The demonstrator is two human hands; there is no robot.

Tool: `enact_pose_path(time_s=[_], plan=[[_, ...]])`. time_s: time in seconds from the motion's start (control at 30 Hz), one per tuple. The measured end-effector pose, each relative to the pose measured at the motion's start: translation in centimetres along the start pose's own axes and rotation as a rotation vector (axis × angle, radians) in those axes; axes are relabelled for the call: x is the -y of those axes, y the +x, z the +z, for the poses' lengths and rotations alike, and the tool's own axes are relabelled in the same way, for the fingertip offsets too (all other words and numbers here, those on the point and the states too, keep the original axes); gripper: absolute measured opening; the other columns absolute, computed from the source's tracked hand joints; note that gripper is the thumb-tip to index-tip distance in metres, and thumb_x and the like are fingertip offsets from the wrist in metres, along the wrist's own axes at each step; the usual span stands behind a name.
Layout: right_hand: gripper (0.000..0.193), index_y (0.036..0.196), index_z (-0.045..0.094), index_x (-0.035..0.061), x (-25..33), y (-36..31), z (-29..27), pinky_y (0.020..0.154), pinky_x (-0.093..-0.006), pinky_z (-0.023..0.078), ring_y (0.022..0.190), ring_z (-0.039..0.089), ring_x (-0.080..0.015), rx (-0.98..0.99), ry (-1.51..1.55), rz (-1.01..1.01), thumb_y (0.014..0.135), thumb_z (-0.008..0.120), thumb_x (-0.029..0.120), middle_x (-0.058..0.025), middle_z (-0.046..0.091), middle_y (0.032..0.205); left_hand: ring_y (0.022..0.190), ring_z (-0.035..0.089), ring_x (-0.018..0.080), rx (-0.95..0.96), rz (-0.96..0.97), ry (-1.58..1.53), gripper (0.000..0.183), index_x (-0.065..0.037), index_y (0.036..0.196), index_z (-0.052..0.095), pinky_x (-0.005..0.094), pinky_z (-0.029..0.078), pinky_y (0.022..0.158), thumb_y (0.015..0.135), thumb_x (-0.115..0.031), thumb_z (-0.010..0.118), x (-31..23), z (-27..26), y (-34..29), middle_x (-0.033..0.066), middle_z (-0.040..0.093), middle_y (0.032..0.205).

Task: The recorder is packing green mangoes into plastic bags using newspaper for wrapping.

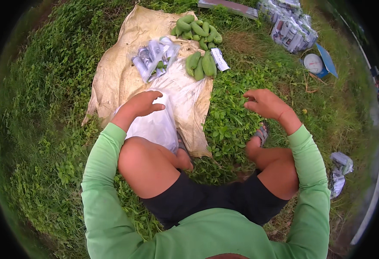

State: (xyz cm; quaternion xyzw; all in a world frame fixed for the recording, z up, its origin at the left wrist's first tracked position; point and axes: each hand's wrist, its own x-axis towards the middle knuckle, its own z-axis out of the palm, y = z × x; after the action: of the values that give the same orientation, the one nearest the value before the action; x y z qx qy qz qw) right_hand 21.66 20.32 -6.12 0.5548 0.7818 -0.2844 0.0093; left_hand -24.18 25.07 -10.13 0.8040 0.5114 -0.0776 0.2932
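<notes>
White bag [157, 134] beneath left hand [144, 103], grass [226, 123] beneath right hand [266, 103], both empty, fingers parted, paper-wrapped rolls [145, 56] inside clear bag [147, 77] beyond.

Sack sheet [109, 71] lies on grass [47, 95], in front of the person & a bit L. At its far R edge: gourd pile [198, 30]; nearer, smaller gourd group [201, 65], w/ paper packet [219, 59] just R of it. Bag of rolls [153, 57] on sheet, L of that group. Plastic bag [153, 131] at sheet's near L, btwn L grip [144, 104] & L knee [135, 157]; L grip over its far end, contact unclear. R grip [265, 103] above grass, R of sheet. Far R: stacked bundles [292, 32], scale [313, 63] just nearer. Plank [228, 7] L of bundles, beyond gourd pile. More bundles [340, 168] near R, outside R sleeve [308, 172].
</notes>
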Motion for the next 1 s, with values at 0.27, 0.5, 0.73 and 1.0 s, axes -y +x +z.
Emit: enact_pose_path(time_s=[0.27, 0.5, 0.73, 1.0], plan=[[0.036, 0.123, 0.071, 0.0014, 2.1, -1.6, -1.0, 0.089, -0.0478, 0.057, 0.099, 0.072, -0.0401, -0.074, 0.096, -0.153, 0.096, 0.071, 0.026, -0.0188, 0.076, 0.105, 0.156, 0.036, 0.0407, -0.239, -0.137, -0.071, 0.091, -0.005, 0.163, 0.038, 0.0479, 0.032, 0.127, 0.091, -0.039, 0.081, 6.6, 13.4, -10.3, 0.028, 0.037, 0.167], [0.037, 0.123, 0.071, 0.0004, 2.7, -0.8, -1.4, 0.089, -0.0477, 0.057, 0.099, 0.071, -0.0403, -0.044, 0.025, -0.113, 0.096, 0.072, 0.026, -0.0189, 0.076, 0.105, 0.155, 0.032, 0.0469, -0.637, -0.165, -0.062, 0.078, -0.002, 0.159, 0.041, 0.0551, 0.029, 0.126, 0.094, -0.029, 0.075, 4.2, 24.4, -16.6, 0.032, 0.035, 0.165], [0.039, 0.125, 0.07, -0.0025, 2.9, -1.3, -1.9, 0.09, -0.0463, 0.056, 0.099, 0.072, -0.04, -0.066, 0.1, -0.085, 0.096, 0.071, 0.025, -0.0205, 0.076, 0.106, 0.159, 0.017, 0.0545, -0.47, -0.395, 0.201, 0.118, -0.001, 0.166, 0.025, 0.0704, 0.017, 0.125, 0.071, -0.024, 0.093, 6.3, 25.3, -22.6, 0.0315, 0.017, 0.172], [0.041, 0.13, 0.069, -0.0027, 3.6, -1.0, -1.1, 0.087, -0.0415, 0.058, 0.098, 0.074, -0.0325, -0.025, 0.062, -0.082, 0.096, 0.075, 0.02, -0.0199, 0.077, 0.107, 0.158, 0.022, 0.0518, -0.577, -0.014, 0.264, 0.072, -0.008, 0.157, 0.048, 0.0706, 0.018, 0.125, 0.09, -0.022, 0.072, 7.3, 31.0, -7.7, 0.028, 0.031, 0.169]])
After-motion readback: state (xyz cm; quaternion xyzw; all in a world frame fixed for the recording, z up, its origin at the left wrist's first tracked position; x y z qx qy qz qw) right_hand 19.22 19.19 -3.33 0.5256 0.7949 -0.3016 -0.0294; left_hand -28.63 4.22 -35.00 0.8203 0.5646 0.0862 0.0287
